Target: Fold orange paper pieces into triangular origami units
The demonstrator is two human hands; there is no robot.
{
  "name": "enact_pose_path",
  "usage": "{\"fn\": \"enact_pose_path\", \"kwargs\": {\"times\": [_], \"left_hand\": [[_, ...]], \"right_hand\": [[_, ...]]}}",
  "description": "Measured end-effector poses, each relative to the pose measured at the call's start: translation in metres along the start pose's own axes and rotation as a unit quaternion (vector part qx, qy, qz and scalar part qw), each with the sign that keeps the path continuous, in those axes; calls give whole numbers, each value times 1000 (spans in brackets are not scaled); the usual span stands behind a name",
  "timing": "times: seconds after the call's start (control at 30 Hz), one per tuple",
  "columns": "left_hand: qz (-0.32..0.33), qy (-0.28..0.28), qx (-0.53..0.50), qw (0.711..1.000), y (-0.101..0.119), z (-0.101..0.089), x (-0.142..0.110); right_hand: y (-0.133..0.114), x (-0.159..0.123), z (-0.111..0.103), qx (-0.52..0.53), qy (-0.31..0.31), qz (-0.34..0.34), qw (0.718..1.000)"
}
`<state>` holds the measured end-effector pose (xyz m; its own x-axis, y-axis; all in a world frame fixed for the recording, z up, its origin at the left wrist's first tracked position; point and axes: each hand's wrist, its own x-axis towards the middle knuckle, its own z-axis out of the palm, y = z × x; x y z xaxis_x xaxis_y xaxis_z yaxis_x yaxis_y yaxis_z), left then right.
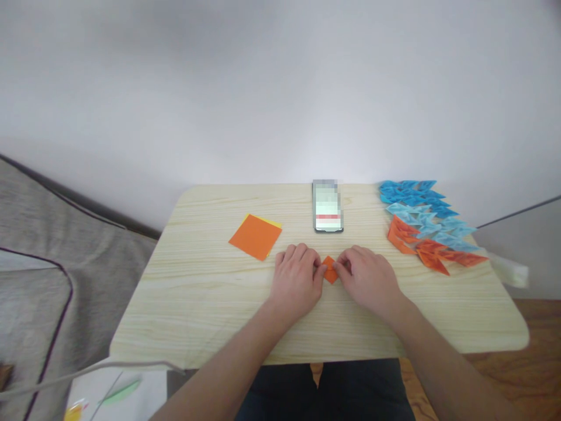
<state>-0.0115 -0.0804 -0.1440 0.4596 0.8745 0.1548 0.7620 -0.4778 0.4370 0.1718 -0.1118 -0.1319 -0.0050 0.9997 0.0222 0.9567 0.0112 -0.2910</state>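
A small folded piece of orange origami paper [330,273] lies on the table between my two hands. The thumb and fingers of my left hand [298,272] pinch its left corner. On the opposite side, my right hand [367,275] grips the right corner between thumb and curled fingers. The paper looks like a small diamond with a crease across it; its corners are partly hidden under my fingertips. Farther left, flat orange square sheets [256,237] rest on the table, with a yellow edge showing beneath.
A phone [328,206] lies beyond my hands. Folded paper pieces stand in rows at the right: dark blue [412,193], light blue [432,222] and orange [432,248]. The wooden table [197,304] meets a white wall. A grey cable [109,365] runs by the near left corner.
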Motion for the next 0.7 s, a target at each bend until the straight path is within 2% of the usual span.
{"fn": "enact_pose_path", "kwargs": {"times": [0.27,0.5,0.7], "left_hand": [[30,-23,-33,999,-6,-6,1],[32,-18,-30,999,-5,-6,1],[36,-30,-27,999,-6,-8,2]], "right_hand": [[0,1,-1,14,2,2,1000],[2,-8,4,50,10,3,999],[3,1,1,120,-10,79,990]]}}
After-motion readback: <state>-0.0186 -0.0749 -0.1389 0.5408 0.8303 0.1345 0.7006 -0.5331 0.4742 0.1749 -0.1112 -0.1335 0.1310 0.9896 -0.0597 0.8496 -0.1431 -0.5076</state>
